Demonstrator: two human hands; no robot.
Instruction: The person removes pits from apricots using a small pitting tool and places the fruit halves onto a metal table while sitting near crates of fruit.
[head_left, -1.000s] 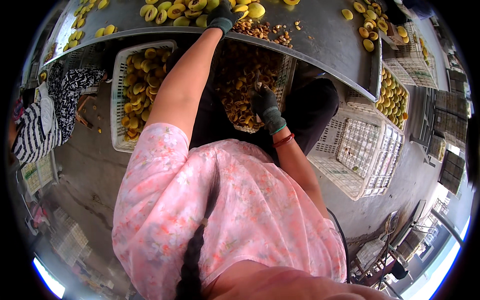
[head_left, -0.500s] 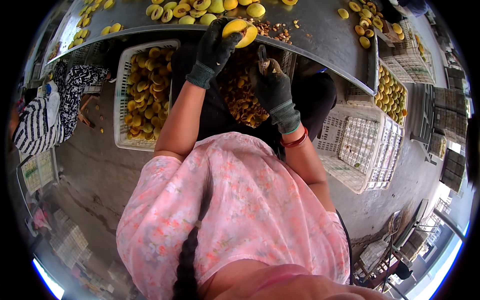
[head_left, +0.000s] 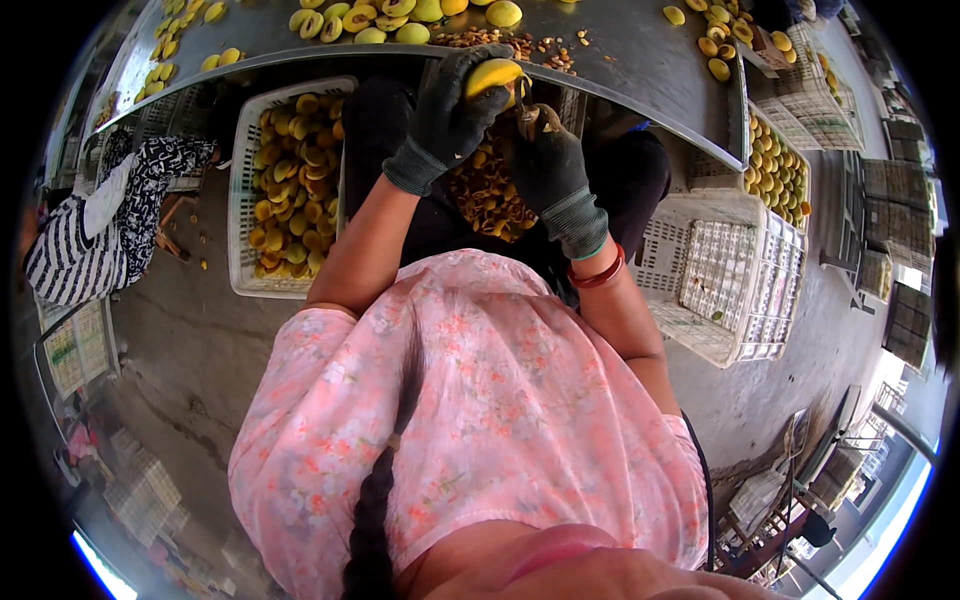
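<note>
Above the metal table's near edge, my left hand (head_left: 448, 115), in a dark glove, is closed around a yellow peach half (head_left: 490, 76). My right hand (head_left: 552, 165), gloved too, grips a small pitting tool (head_left: 523, 97) with a narrow metal tip. That tip meets the peach half's right side, where the cut face turns away from view. Below both hands, a crate between my knees holds yellow peach pieces and scraps (head_left: 490, 190). On the table (head_left: 640, 90) just beyond lie peach halves (head_left: 390, 12) and scattered brown pits (head_left: 555, 52).
To my left stands a white crate (head_left: 236, 220) full of peach halves. On the right are an open white crate (head_left: 740, 335) and another filled with peaches (head_left: 775, 175). A person in striped clothing (head_left: 75, 255) sits far left. More peach halves (head_left: 722, 35) lie at the table's right end.
My left hand has moved slightly right and down, turning the peach half so its cut face points toward the tool. The tool in my right hand has come into contact with the fruit.
</note>
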